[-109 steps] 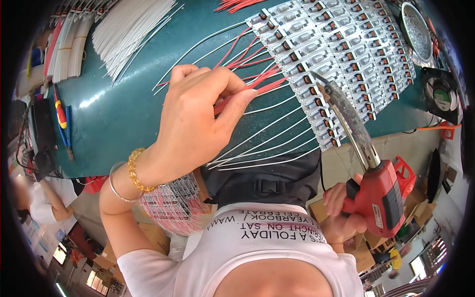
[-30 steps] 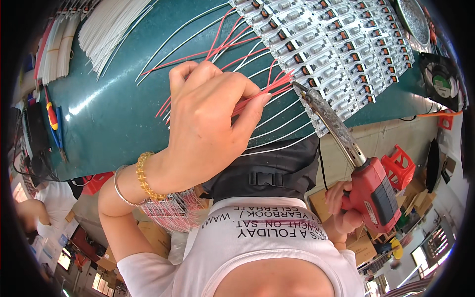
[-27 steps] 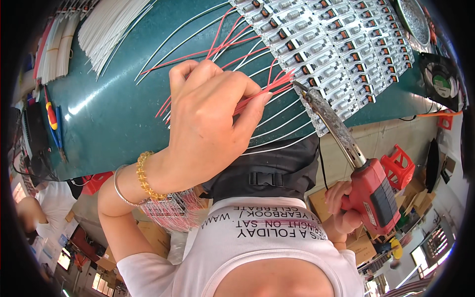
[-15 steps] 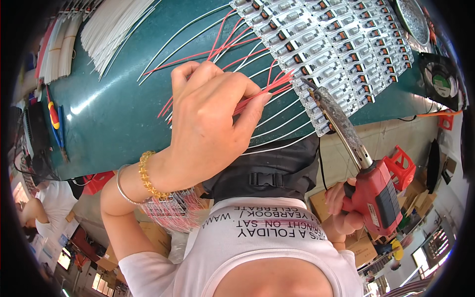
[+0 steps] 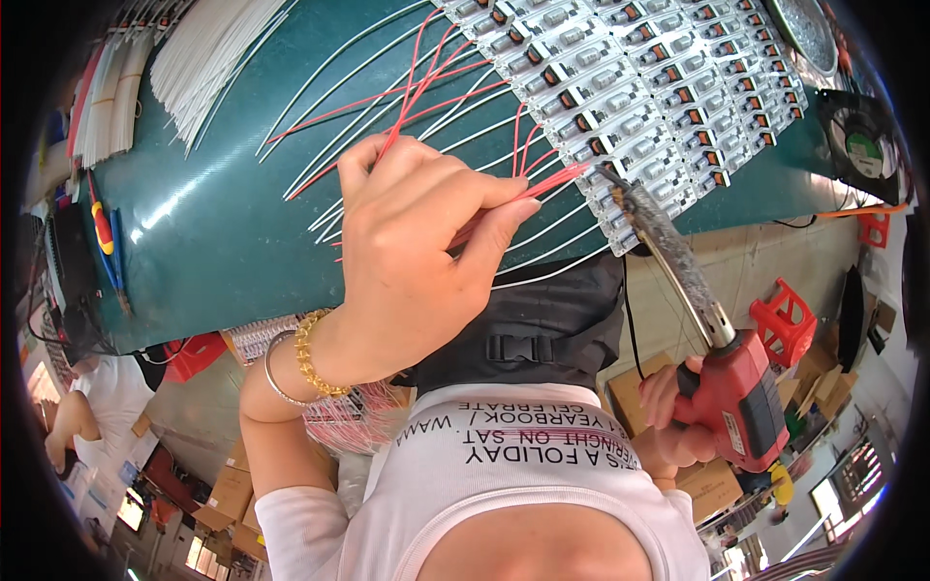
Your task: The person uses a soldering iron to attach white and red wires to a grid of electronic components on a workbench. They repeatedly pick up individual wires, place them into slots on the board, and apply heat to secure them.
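My left hand [image 5: 417,232] pinches a bunch of red wires [image 5: 557,182] between thumb and forefinger, their ends fanned toward the near edge of a panel of small silver circuit boards [image 5: 625,92]. My right hand [image 5: 676,416] grips the red handle of a gun-shaped soldering iron [image 5: 705,308]. The iron's dark tip is at the boards' edge, close beside the red wire ends; whether it touches them I cannot tell. Several white wires [image 5: 552,237] and a few red ones run left from that edge, partly under my left hand.
On the green tabletop [image 5: 223,223], a bundle of white wires [image 5: 208,68] lies at the far left, near a screwdriver with a red-and-yellow handle [image 5: 103,228]. A small fan [image 5: 862,155] and a round metal dish [image 5: 804,34] stand at the right. A red stool [image 5: 783,321] is beyond the table.
My left hand has shifted slightly right with the red wires. The iron's tip has moved a little down and right along the board edge. Another red wire now stands looped at the edge.
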{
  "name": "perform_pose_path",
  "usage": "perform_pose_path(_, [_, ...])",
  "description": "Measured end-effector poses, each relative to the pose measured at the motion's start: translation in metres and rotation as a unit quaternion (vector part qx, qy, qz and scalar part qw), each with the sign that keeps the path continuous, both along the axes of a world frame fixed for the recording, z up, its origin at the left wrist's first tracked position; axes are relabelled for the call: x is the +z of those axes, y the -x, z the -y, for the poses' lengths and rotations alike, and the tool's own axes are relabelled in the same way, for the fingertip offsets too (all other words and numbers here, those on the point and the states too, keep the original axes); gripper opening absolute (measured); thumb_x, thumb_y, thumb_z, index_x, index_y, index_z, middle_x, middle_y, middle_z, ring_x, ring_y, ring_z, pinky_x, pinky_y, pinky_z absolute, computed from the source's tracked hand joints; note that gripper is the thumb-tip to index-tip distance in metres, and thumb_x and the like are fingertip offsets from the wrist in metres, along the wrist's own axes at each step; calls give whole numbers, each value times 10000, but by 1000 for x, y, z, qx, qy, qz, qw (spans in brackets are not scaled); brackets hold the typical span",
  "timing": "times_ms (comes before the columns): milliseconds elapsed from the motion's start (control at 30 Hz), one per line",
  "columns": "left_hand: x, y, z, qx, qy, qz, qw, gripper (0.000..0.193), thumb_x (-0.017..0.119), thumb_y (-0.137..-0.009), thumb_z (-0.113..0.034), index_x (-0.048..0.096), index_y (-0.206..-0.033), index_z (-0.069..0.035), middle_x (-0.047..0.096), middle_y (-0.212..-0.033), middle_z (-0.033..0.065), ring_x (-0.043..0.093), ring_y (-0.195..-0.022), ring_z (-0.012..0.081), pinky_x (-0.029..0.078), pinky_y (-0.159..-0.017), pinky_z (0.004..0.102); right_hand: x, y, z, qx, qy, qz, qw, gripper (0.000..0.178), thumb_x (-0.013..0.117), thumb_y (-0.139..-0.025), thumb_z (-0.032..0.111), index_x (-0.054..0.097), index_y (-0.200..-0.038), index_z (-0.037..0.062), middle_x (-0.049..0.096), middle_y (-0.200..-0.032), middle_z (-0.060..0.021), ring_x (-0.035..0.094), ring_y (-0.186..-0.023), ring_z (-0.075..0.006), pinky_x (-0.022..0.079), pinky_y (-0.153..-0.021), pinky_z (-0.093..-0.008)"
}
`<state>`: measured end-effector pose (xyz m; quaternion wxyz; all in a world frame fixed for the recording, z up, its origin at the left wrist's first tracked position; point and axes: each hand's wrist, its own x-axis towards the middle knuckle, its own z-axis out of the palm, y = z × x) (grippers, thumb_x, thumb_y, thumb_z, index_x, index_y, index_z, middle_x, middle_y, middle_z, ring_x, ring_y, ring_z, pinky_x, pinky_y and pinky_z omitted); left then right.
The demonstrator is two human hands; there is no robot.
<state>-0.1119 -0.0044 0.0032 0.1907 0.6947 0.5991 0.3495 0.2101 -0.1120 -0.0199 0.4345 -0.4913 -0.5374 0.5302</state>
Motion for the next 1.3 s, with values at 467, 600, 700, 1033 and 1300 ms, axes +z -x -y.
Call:
perform_pose_path(467, [-4,-6,-2,6,-17,-5,1000,95,761,-720,-30,711,-799,-46,630,-678,17,534,-660,160,352,-798,310,16,43,-16,-41,0,-91,995,901,552,-761,746,457,-1197,-37,430,-486,29,411,-406,-114,347,-444,-266])
perform_pose_path(600, [-5,-5,-1,8,-19,-15,1000,93,761,-721,-33,710,-797,-47,633,-681,18,538,-663,160,355,-795,310,10,34,-16,-10,-29,-112,993,908,544,-768,747,457,-1203,-45,428,-482,27,403,-397,-110,338,-431,-260])
perform_pose_path(700, [-4,-6,-1,11,-21,-19,1000,86,758,-726,-34,711,-796,-49,633,-682,19,537,-663,162,355,-796,308,7,31,-16,-5,-34,-108,994,931,538,-770,748,444,-1232,-55,427,-478,26,400,-390,-105,338,-421,-254])
perform_pose_path(1033, [22,0,1,67,-90,-64,992,117,741,-723,-1,716,-832,-35,660,-727,25,590,-685,167,399,-938,400,19,40,-16,-61,-4,-93,994,925,570,-761,732,443,-1240,-49,438,-484,19,412,-396,-115,361,-430,-262])
perform_pose_path(1300, [-4,-26,11,76,-14,-15,997,71,747,-750,-77,676,-752,-69,608,-683,20,533,-691,184,359,-769,316,22,40,-14,-42,12,-91,995,897,577,-760,727,454,-1208,-40,439,-486,18,415,-399,-116,362,-435,-265])
